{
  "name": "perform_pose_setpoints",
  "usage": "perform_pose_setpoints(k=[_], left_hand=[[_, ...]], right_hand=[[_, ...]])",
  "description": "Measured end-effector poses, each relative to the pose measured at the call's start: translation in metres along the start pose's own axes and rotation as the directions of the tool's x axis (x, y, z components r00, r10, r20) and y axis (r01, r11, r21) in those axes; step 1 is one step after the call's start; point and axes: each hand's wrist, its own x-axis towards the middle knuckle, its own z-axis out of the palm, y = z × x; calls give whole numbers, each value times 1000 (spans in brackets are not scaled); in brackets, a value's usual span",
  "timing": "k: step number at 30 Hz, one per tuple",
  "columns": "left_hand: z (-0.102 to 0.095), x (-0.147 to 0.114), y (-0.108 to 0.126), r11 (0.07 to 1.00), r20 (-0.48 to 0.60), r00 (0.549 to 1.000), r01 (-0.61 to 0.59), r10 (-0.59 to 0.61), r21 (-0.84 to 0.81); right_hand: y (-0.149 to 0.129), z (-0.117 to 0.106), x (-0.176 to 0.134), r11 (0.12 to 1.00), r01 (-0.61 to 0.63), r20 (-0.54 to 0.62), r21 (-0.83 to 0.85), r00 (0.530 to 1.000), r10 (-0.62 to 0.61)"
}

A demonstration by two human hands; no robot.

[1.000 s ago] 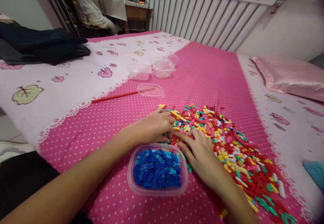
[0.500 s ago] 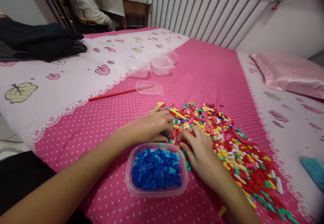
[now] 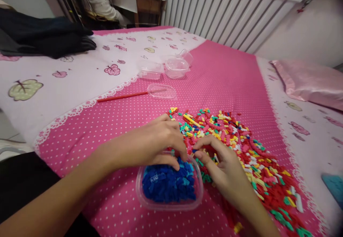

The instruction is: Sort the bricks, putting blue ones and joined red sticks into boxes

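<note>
While holding the left hand (image 3: 160,138) over the clear tub (image 3: 168,206) of blue bricks (image 3: 168,185), has thumb and fingers apart. With the right hand (image 3: 226,162), by the tub's far corner, pinches a little dark blue brick (image 3: 194,151). Has a heap of bright bricks (image 3: 254,151) beside that hand, on the pink sheet (image 3: 125,201).

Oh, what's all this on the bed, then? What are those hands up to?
Someone is handling little plastic pieces on a bed. The left hand is over a clear tub of blue pieces, thumb and forefinger slightly apart. The right hand, beside the tub, seems to pinch a small dark blue piece. A mixed heap, mostly red, yellow and green, spreads to the right. Farther back lie a clear lid, a red stick and clear containers.
</note>
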Motion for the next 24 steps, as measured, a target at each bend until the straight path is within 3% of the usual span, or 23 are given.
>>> perform_pose_setpoints(k=[6,12,16,19,24], left_hand=[[-9,-10,-4,997,-20,997,68,-68,22],[-11,-12,-8,993,5,994,109,-109,-37],[5,-6,0,981,23,983,182,-184,73],[11,-3,6,980,40,981,187,-190,63],[7,-3,10,981,59,981,188,-185,-46]], right_hand=[[-4,-1,-1,984,171,37,55,984,-173],[-5,-1,-1,980,198,105,-29,975,-194],[-7,-7,-3,996,89,-25,-6,996,-89],[-4,-11,-5,990,-45,-76,132,996,55],[11,-11,-5,893,-160,14,421,985,170]])
